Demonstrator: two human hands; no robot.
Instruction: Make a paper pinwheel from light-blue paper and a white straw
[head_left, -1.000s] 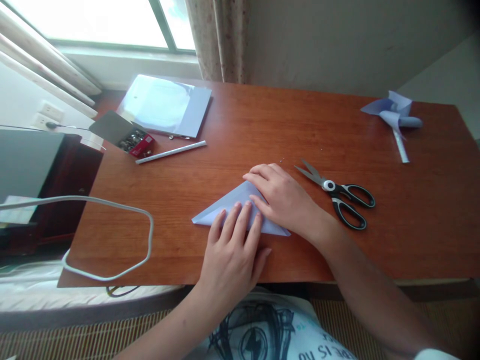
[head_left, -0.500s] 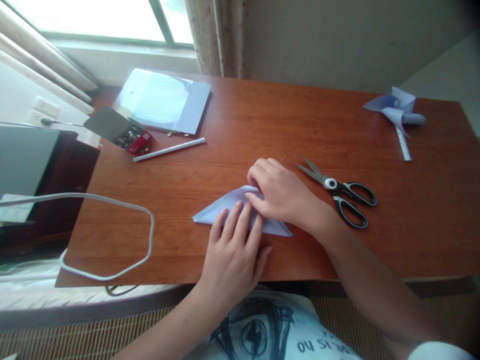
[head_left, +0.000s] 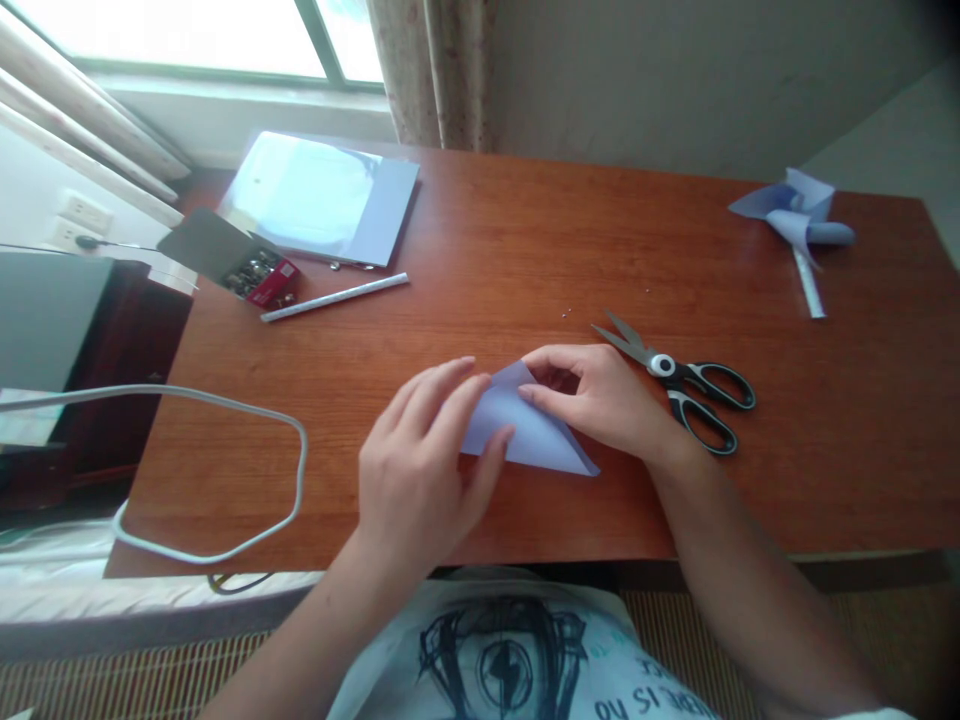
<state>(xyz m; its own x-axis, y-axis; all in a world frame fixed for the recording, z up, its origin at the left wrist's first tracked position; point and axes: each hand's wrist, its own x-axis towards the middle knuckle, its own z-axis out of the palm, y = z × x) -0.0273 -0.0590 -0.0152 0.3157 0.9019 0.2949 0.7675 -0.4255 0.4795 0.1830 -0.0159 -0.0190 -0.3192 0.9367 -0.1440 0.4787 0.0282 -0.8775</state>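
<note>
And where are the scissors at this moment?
In the head view, the scissors lie on the table, just beyond and to the right of the right hand.

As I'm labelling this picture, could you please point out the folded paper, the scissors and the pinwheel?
Folded paper (head_left: 528, 426), head view: middle of its exposed face.
Scissors (head_left: 662, 365), head view: the round pivot.
Pinwheel (head_left: 792, 227), head view: a curled blade.
</note>
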